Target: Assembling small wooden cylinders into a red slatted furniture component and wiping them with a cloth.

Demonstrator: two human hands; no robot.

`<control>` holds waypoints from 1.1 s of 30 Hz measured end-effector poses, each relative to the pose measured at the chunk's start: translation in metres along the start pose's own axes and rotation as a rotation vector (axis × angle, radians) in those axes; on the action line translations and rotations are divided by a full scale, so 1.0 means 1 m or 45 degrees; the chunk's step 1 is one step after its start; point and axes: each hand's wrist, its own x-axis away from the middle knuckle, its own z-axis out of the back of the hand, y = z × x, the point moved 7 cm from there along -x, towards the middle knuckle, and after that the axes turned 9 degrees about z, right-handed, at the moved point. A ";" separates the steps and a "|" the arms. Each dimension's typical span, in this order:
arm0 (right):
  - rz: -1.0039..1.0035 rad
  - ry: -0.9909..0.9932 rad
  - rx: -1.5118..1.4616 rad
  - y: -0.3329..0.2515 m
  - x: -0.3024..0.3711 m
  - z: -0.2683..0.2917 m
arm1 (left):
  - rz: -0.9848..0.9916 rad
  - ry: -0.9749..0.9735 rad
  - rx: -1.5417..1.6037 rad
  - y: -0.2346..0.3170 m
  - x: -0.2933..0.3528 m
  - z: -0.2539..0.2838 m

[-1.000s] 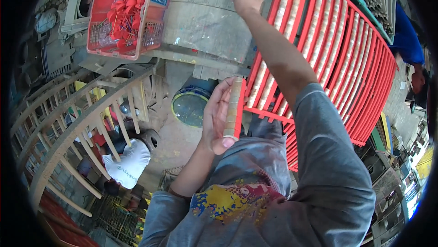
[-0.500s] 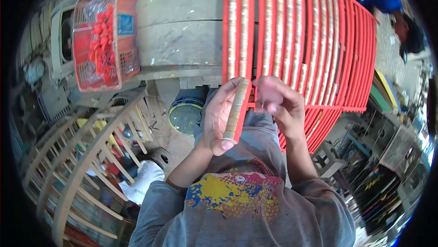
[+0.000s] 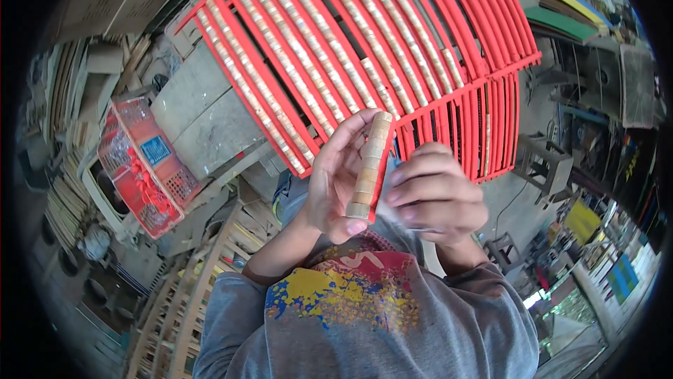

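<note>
My left hand (image 3: 329, 186) is closed around a short red strip (image 3: 370, 169) faced with a row of tan and grey tile-like segments. The strip stands nearly upright in the picture, with the thumb at its near end and the fingers behind its far end. Close to the strip's right edge is my right hand (image 3: 442, 193), its fingers curled and blurred by motion. A pale, thin, cloth-like piece (image 3: 399, 227) shows under these fingers, too smeared to name. Beyond both hands lies a big red slatted frame (image 3: 491, 78), several of its slats covered with similar segments.
At the left, an orange plastic basket (image 3: 172, 169) holds bright red pieces and clear plastic. A grey worktable (image 3: 200, 123) runs beside the frame. Wooden ladder-like frames (image 3: 203, 288) stand at the lower left, and a small stool-like stand (image 3: 543, 165) is at the right.
My view has turned, so the red frame and basket appear tilted and shifted. My right hand has come down beside the strip, and the pale piece now shows in it. My left hand keeps the strip.
</note>
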 end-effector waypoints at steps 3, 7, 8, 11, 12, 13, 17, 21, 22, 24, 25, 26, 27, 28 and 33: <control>-0.046 -0.122 0.133 -0.012 0.004 0.013 | 0.056 -0.071 -0.116 -0.002 -0.009 -0.015; 0.051 -0.172 0.409 -0.028 0.008 0.027 | 0.016 -0.132 0.005 -0.009 -0.016 -0.033; 0.026 -0.256 0.418 -0.028 0.007 0.025 | 0.021 -0.134 -0.002 -0.011 -0.018 -0.032; 0.012 -0.177 0.391 -0.022 0.013 0.030 | 0.047 -0.325 0.031 -0.016 -0.020 -0.036; -0.024 -0.177 0.409 -0.021 0.015 0.033 | 0.055 -0.327 0.032 -0.015 -0.020 -0.037; -0.062 -0.167 0.416 -0.017 0.014 0.037 | 0.077 -0.358 0.022 -0.014 -0.019 -0.041; -0.152 -0.115 0.624 -0.003 0.008 0.054 | 0.160 -0.259 -0.071 -0.006 -0.021 -0.052; 0.064 -0.211 0.534 -0.034 0.005 0.039 | 0.019 -0.226 -0.079 -0.010 -0.027 -0.050; 0.060 -0.212 0.544 -0.029 0.007 0.041 | 0.024 -0.235 -0.074 -0.007 -0.026 -0.050; -0.062 -0.237 0.571 0.002 0.015 0.052 | 0.132 -0.201 -0.220 0.002 -0.022 -0.052; -0.138 -0.042 0.666 0.020 0.017 0.065 | 0.119 -0.195 0.000 0.001 -0.022 -0.051; -0.175 -0.090 0.773 0.037 0.016 0.074 | 0.113 -0.199 0.004 -0.001 -0.022 -0.048; -0.153 -0.053 0.803 0.038 0.014 0.077 | 0.053 -0.240 -0.027 0.002 -0.023 -0.045; -0.130 -0.016 0.832 0.039 0.011 0.080 | -0.009 -0.280 -0.059 0.006 -0.024 -0.045; 0.125 -0.198 0.602 -0.012 0.005 0.045 | 0.208 -0.046 -0.150 0.006 -0.021 -0.041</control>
